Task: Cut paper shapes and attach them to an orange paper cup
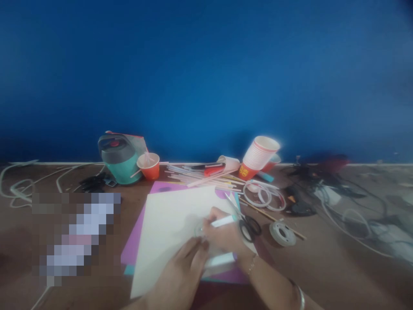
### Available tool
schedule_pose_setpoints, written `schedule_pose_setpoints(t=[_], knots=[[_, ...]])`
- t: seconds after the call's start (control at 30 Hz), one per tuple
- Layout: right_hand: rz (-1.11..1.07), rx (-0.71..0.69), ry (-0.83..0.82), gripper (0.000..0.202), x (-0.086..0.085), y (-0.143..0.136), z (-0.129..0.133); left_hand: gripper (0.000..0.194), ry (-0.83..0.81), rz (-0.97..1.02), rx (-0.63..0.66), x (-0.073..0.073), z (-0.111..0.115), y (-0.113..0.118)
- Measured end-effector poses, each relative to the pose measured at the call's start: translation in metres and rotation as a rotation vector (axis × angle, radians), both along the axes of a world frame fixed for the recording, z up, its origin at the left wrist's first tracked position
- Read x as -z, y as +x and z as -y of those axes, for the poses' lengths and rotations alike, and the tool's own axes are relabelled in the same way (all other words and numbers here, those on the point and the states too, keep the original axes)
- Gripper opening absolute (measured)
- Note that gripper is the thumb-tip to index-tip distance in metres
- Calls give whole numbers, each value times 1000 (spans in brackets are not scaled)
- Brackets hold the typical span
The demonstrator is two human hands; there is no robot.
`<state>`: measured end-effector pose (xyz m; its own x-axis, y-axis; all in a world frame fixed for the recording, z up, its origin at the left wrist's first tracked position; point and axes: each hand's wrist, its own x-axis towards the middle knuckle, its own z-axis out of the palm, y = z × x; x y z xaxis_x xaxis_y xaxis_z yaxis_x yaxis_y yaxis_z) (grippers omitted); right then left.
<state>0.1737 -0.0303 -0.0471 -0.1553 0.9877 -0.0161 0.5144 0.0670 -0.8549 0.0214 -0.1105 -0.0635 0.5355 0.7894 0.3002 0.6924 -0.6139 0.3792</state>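
My right hand point(219, 230) is closed around a white marker point(223, 221) with a teal end. It is over a white sheet of paper point(167, 219), the marker's tip end hidden by my fingers. My left hand point(185, 262) lies on the same sheet, its bent fingers close together beside my right hand. At those fingertips is a small, faint, round green outline point(198, 229); whether it is drawn or an object is too blurred to tell. Below my right hand, a second white marker point(221, 259) lies on the sheet. Purple paper point(130, 241) shows underneath.
Black-handled scissors point(247, 226) overlap the paper's right edge, near a tape roll point(283, 234) and clear rings point(264, 196). Behind lie straws point(190, 174), stacked paper cups point(260, 157), an orange cup point(150, 167) and a teal container point(120, 161). White cables point(19, 189) run along the left.
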Motion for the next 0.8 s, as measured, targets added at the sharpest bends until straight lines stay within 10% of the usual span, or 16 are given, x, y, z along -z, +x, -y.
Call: schedule_pose_setpoints(t=[0.8], knots=[[-257,118,-76,25,-6,5,-4,39,-67,147,-21,-2,-1,0]])
